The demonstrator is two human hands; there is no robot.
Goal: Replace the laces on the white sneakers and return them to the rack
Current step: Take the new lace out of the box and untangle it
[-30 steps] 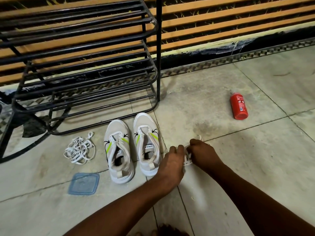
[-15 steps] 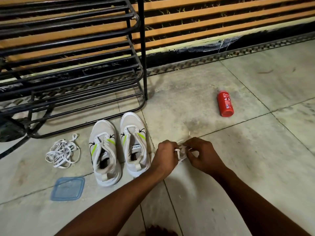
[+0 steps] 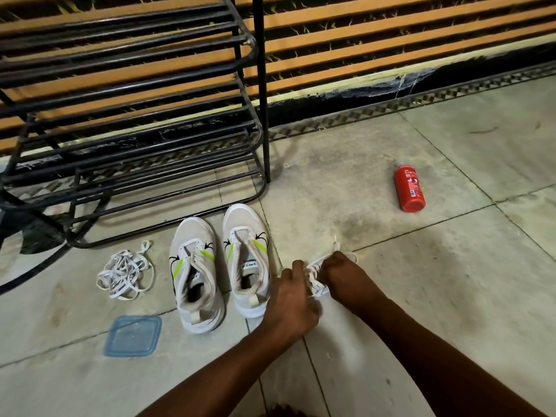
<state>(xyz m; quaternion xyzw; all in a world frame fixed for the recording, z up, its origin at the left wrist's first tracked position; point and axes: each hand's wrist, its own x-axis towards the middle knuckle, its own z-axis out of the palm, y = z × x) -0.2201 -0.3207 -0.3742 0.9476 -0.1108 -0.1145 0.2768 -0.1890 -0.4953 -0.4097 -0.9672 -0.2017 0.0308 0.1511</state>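
white lace bundle (image 3: 315,279) just right of the sneakers (image 3: 197,276), left hand (image 3: 293,305) and right hand (image 3: 346,275) both curled in, pinching it, shoe toes just beside the rack (image 3: 135,139) bottom bar, floor tile (image 3: 451,281) stretching right toward a red bottle (image 3: 409,188)

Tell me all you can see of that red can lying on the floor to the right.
The red can is a smooth cylinder, plastic or metal by its sheen, with white print on its side, too small to read. It lies on its side on the pale tiled floor, lengthwise toward the wall, right of the black rack. Only the floor touches it.
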